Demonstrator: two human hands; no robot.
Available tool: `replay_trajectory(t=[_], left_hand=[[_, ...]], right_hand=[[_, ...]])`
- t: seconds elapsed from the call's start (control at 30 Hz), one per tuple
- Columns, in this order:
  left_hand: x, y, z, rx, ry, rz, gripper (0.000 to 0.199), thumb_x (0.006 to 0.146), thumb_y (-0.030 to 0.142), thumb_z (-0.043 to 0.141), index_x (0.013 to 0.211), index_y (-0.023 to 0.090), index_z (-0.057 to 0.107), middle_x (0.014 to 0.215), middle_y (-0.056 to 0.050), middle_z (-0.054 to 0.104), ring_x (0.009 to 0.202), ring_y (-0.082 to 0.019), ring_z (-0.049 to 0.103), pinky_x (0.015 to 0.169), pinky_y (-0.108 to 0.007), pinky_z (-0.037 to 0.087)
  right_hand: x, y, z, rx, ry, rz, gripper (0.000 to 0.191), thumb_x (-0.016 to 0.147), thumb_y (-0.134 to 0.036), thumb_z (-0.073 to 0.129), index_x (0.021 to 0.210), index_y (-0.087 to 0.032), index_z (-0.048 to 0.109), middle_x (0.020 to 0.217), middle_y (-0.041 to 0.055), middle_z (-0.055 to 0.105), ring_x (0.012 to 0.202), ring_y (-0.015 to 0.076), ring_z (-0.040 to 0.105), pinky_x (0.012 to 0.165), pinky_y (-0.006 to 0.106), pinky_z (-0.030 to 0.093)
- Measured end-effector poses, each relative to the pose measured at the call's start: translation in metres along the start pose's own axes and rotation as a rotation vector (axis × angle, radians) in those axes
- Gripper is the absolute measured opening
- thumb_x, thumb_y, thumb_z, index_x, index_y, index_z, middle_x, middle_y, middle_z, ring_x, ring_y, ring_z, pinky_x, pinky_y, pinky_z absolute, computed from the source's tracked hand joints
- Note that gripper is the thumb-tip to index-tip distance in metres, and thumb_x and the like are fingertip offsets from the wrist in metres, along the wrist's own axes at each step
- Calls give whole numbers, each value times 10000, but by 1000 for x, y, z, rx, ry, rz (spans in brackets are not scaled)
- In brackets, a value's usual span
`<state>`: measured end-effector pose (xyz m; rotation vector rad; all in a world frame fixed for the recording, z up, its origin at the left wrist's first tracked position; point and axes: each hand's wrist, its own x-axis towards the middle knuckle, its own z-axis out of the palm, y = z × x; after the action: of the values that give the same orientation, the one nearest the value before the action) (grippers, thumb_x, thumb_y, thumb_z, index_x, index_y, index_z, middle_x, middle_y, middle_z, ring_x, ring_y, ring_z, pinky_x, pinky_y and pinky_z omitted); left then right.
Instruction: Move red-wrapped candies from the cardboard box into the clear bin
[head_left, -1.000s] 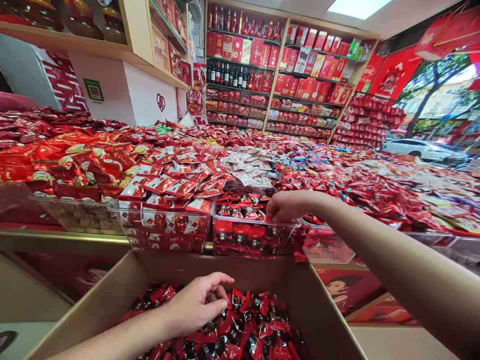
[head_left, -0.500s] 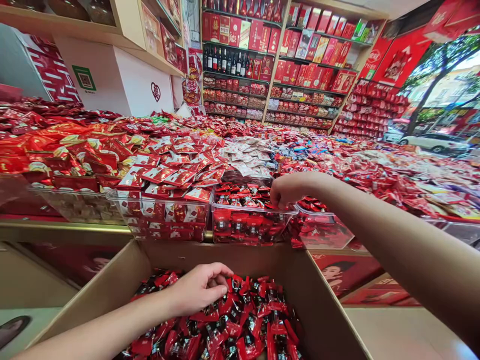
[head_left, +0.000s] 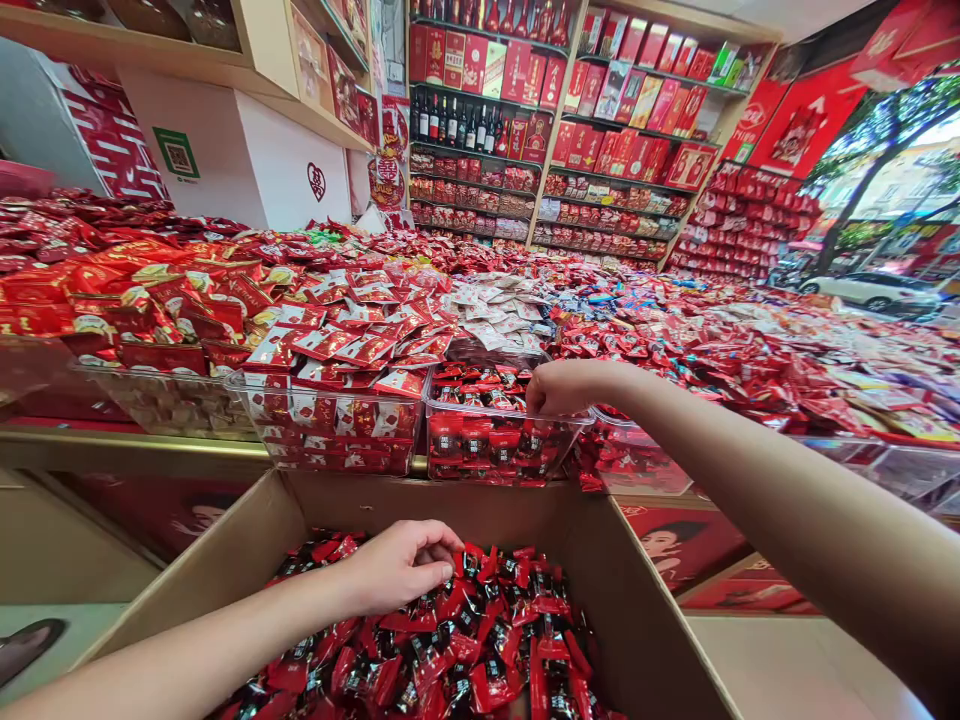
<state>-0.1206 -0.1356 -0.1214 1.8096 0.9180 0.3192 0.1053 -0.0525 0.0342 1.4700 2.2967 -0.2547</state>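
My left hand (head_left: 409,565) lies low over red-and-black wrapped candies (head_left: 450,640) in a cardboard box (head_left: 337,500). Its fingers are loosely bent, with a gap to the thumb; the fingertips touch the candies and nothing shows between them. My right hand (head_left: 559,387) reaches over the right side of a clear plastic bin (head_left: 510,415) holding the same kind of candies (head_left: 480,385). Its fingers curl down into the bin, closed, and the fingertips are hidden, so what they hold cannot be made out.
Left of this bin stands a clear bin of red-and-white packets (head_left: 337,425); another bin (head_left: 637,455) stands on its right, under my forearm. Heaps of wrapped sweets (head_left: 712,350) spread behind. Shelves (head_left: 551,150) with bottles and red boxes line the back. A shoe (head_left: 30,645) shows at lower left.
My right hand has shifted slightly left in the bin, its fingers more curled. My left hand stays nearly in place, its fingers a little more bent. The camera view has moved slightly.
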Motion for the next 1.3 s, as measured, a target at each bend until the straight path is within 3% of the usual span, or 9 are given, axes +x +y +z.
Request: replay_trajectory(t=[0.13, 0.33, 0.5, 0.67, 0.87, 1.1, 1.3], left_hand=[[1, -3, 2, 5, -2, 2, 260, 694, 311, 453, 905, 174, 519, 785, -7, 591, 718, -126, 527, 656, -217, 393], [-2, -1, 1, 87, -10, -10, 274, 695, 337, 451, 896, 172, 536, 760, -6, 593, 690, -123, 522, 638, -214, 396], [-3, -2, 1, 92, -18, 1, 266, 698, 328, 448, 894, 173, 540, 763, -7, 595, 692, -124, 525, 635, -213, 399], [-2, -5, 3, 92, -20, -3, 263, 691, 322, 455, 890, 173, 541, 761, -7, 593, 686, -123, 522, 634, -212, 399], [-5, -7, 6, 94, -29, -37, 261, 686, 329, 451, 875, 176, 546, 733, -7, 594, 658, -126, 519, 597, -212, 398], [-6, -11, 7, 124, -21, -23, 252, 672, 322, 456, 863, 195, 561, 741, 1, 597, 670, -129, 522, 601, -211, 397], [-7, -12, 7, 112, -35, -24, 254, 672, 316, 454, 867, 189, 556, 751, -4, 603, 674, -131, 528, 595, -209, 397]], right_hand=[[4, 3, 2, 32, -52, -24, 305, 571, -378, 585, 823, -217, 643, 615, 8, 584, 522, 101, 445, 447, 209, 300], [3, 8, -2, 180, -130, -83, 308, 580, -341, 578, 845, -194, 628, 655, 3, 592, 538, 94, 464, 458, 195, 327], [7, 7, -8, 300, 22, -111, 280, 619, -309, 548, 868, -197, 612, 798, 6, 618, 666, 109, 512, 539, 185, 366], [23, -12, -10, 268, 103, -174, 251, 623, -265, 543, 854, -192, 609, 792, 5, 622, 695, 110, 525, 566, 178, 367], [34, -33, -15, 136, -7, -169, 326, 544, -373, 594, 815, -194, 605, 722, 1, 597, 636, 127, 497, 512, 200, 341], [44, -35, -11, 97, -58, -213, 336, 520, -415, 584, 762, -183, 606, 627, -18, 543, 551, 99, 424, 472, 196, 303], [39, -33, -8, 127, -26, -221, 297, 553, -409, 556, 702, -160, 622, 545, -26, 483, 509, 82, 371, 455, 193, 295]])
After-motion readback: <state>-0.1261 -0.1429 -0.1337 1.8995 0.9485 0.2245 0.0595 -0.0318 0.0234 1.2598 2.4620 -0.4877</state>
